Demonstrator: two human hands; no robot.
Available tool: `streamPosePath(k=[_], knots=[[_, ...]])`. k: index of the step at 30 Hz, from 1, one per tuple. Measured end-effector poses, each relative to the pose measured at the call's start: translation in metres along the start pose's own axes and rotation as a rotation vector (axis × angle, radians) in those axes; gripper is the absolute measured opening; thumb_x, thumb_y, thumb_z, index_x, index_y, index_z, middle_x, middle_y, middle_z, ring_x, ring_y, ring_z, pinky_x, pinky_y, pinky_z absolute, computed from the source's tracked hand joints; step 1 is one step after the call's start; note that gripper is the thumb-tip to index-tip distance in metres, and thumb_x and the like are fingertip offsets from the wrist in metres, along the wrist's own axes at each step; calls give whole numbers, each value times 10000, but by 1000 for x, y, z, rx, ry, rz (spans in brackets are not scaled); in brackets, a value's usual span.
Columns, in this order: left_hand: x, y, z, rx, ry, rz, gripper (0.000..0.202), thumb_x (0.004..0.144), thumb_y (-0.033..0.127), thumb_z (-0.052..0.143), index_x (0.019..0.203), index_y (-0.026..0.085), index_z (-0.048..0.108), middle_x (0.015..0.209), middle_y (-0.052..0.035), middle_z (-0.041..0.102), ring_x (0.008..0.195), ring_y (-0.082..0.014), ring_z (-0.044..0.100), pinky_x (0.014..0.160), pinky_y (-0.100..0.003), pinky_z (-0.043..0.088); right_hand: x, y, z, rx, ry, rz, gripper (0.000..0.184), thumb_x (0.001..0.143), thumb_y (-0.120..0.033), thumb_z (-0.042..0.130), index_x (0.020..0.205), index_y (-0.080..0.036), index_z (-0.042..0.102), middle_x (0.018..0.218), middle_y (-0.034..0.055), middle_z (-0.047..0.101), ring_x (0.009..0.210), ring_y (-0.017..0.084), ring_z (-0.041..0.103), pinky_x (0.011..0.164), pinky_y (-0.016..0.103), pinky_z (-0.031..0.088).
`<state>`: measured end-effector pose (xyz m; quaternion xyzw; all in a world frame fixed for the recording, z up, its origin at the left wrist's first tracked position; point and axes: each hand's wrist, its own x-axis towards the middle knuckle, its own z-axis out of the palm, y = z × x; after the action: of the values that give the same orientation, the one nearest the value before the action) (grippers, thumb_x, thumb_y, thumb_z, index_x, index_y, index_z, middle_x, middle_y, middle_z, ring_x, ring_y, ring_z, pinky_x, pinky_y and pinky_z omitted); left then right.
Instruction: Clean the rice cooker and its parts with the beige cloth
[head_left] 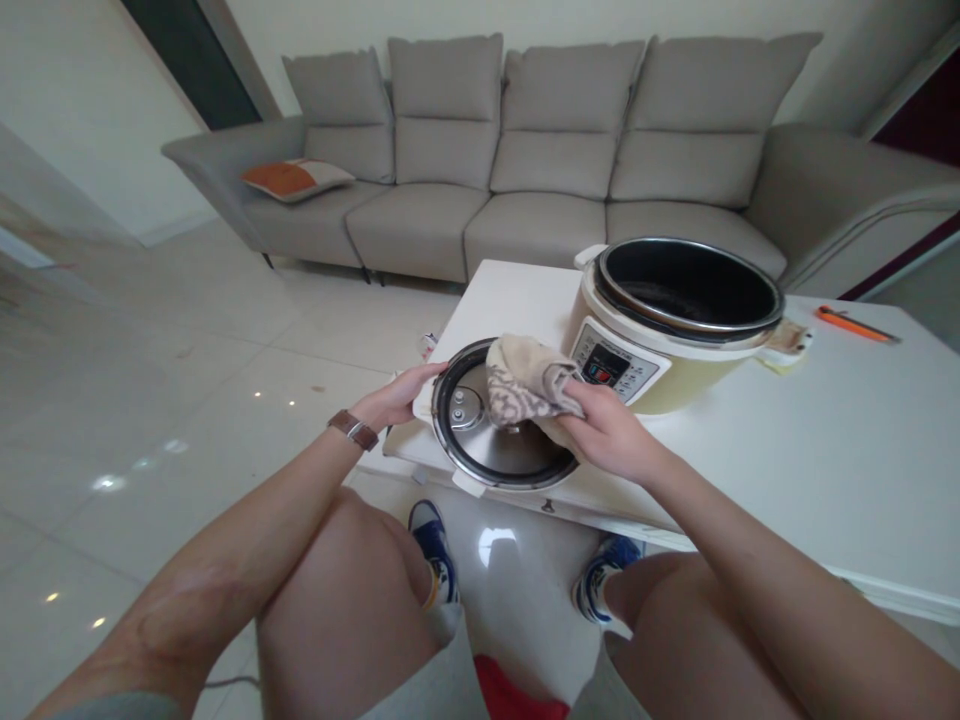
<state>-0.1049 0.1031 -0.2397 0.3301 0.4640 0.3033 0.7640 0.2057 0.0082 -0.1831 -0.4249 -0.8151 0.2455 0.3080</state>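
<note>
Left hand [401,397]: partly closed, gripping the left edge of the lid [480,455], thumb along the rim, fingers mostly hidden behind it. Right hand [611,430]: closed on a bunched, patterned cloth [529,380], fingers sunk in the folds

Lid is between the two hands, just right of the left one, inner steel face and dark gasket ring toward the wearer. It sits over the near edge of the white table [825,450]; can't tell if it's resting on it or held clear. Cloth lies across the upper right of the lid's inner face, just left of the right hand, covering part of the gasket

Cooker body [697,385] stands upright on the table, beyond and slightly right of the right hand, top uncovered, dark interior showing. Its control panel [619,362] is just past the right hand's knuckles. Orange cutter [855,324] lies farther right of that hand, past the cooker

Brown watch [352,429] on the left wrist. Grey sofa [540,225] well beyond both hands, orange-and-pale cushion [296,179] on it, ahead and left of the left hand
</note>
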Motion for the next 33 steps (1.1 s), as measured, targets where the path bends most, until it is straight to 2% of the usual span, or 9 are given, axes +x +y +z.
streamPosePath(k=[4,7,14,26,33], knots=[[1,0,-1,3,44,-21,242,965,257,592,918,86,757,653,-76,725,490,-183,646,508,-283,555,-2,-11,15,-32,-352,-65,197,901,-141,547,1048,-189,668,911,67,720,837,217,641,793,305,471],[0,1,2,3,70,-10,224,965,238,586,926,95,754,666,-64,731,508,-178,649,521,-281,556,-3,-14,20,49,-489,-70,260,906,-95,524,1096,-191,672,1014,73,746,927,217,668,867,315,484],[-1,1,3,10,42,-15,239,968,260,589,890,106,754,662,-70,732,476,-172,626,489,-279,536,-3,-8,24,61,-487,-64,279,908,-90,535,1125,-187,681,1004,67,760,897,218,679,845,329,496],[-3,2,7,12,78,-15,271,983,255,562,847,109,745,651,-63,727,465,-171,628,458,-276,525,-4,-12,27,51,-464,-70,305,896,-74,537,1134,-193,687,1051,75,774,938,225,696,877,332,506],[-3,2,6,4,59,-19,245,975,253,575,885,105,748,645,-65,722,467,-175,624,470,-279,525,-4,-12,27,60,-478,-50,318,893,-75,541,1149,-182,694,1063,84,772,945,229,697,883,338,507]])
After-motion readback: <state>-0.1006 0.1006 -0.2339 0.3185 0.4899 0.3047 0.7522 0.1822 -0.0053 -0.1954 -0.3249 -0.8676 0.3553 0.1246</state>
